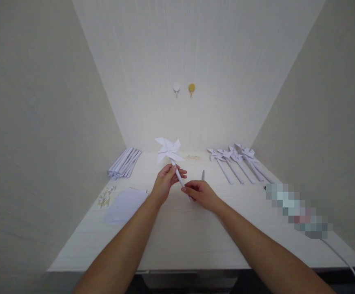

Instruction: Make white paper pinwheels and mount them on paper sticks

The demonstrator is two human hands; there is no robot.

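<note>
Above the middle of the pale counter (177,241), the two bare hands hold one white paper pinwheel (168,150) between them. The left hand (165,179) grips the upper part of the pinwheel's rolled paper stick (180,178), its fingers (177,170) curled round the stick just below the folded blades, so the wheel stands up and leans slightly toward the back wall. The right hand (200,194) pinches the lower end of the same stick, fingertips narrowed on it, close to the counter surface. The two hands are near each other, with only a short stretch of stick between them.

Just behind the right hand a small metal tool (203,175) lies on the counter; whether it is scissors or something else is too small to tell. On the right side of the counter a row of finished pinwheels (237,161) lies side by side, heads toward the wall. At the back left sits a bundle of rolled paper sticks (125,162). Nearer on the left lies a stack of white paper sheets (125,205), and just beside it a small scatter of pins (105,197). A white cable (344,259) runs off the right front corner. Two small hooks (183,88), one white and one gold, hang on the back wall.
</note>
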